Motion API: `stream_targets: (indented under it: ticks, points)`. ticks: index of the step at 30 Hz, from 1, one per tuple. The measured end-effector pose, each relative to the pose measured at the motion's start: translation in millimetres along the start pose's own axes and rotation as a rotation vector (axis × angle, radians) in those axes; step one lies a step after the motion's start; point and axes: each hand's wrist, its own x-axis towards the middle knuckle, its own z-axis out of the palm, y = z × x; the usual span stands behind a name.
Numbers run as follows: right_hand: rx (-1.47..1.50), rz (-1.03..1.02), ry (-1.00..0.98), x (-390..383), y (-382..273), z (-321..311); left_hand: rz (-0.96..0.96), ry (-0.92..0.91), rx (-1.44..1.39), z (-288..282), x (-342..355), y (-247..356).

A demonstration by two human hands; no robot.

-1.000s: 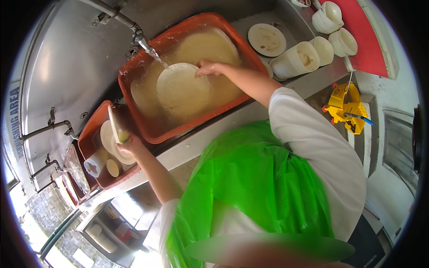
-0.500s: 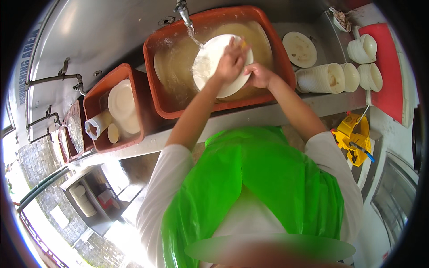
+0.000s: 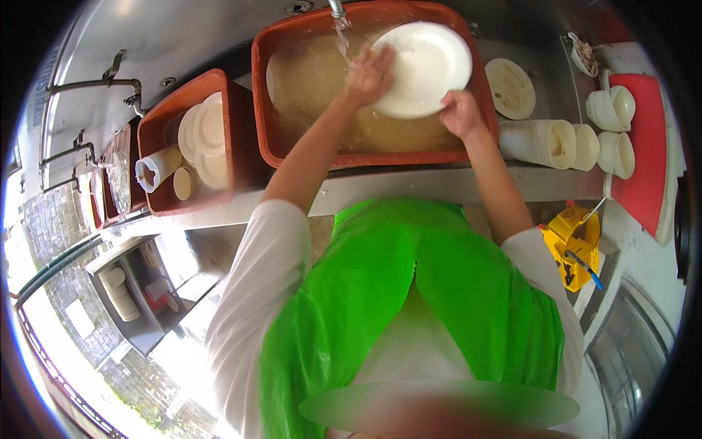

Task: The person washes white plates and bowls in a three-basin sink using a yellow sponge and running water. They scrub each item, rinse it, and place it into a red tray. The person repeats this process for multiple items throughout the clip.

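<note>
My right hand (image 3: 459, 113) grips the lower right rim of a white round plate (image 3: 428, 66), raised and tilted over a large orange tub (image 3: 261, 95) of cloudy, pale brown water. My left hand (image 3: 369, 77) lies at the plate's left side; its fingers are motion-blurred, and anything beneath them is hidden. Just left of the plate, a water stream (image 3: 342, 40) runs from a faucet (image 3: 336, 9) into the tub.
A smaller orange tub (image 3: 150, 128) at left holds plates and containers. Right of the big tub are a soiled plate (image 3: 510, 88) and stacked bowls (image 3: 530, 143) beside a red board (image 3: 636, 161). A yellow mop bucket (image 3: 567, 245) stands below the counter edge (image 3: 395, 186).
My left hand came from the small tub to the plate, which my right hand lifted from the water. Since then, plate and hands have moved up and right relative to the faucet.
</note>
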Motion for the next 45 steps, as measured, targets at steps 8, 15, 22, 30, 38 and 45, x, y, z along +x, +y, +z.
stream_targets:
  ticks: [8,15,22,30,38,45]
  points:
    - [-0.185,0.031,0.126,25,13,1,-0.095,-0.281,-0.439,-7,5,81]
    - [-0.326,0.323,0.09,26,-22,-11,-1.098,0.023,-0.324,-25,-16,-3]
    - [-1.438,-0.524,0.795,98,4,-45,-0.852,0.058,-1.674,-65,-44,13]
    - [-1.279,-0.582,0.176,142,64,-3,-0.863,-0.092,-1.888,-14,-41,49]
    - [-1.156,-0.393,0.57,101,10,-54,-0.749,0.092,-1.501,-55,-22,60]
    - [-1.714,-0.215,0.237,141,50,-52,-0.93,-0.364,-0.646,-12,-48,-82]
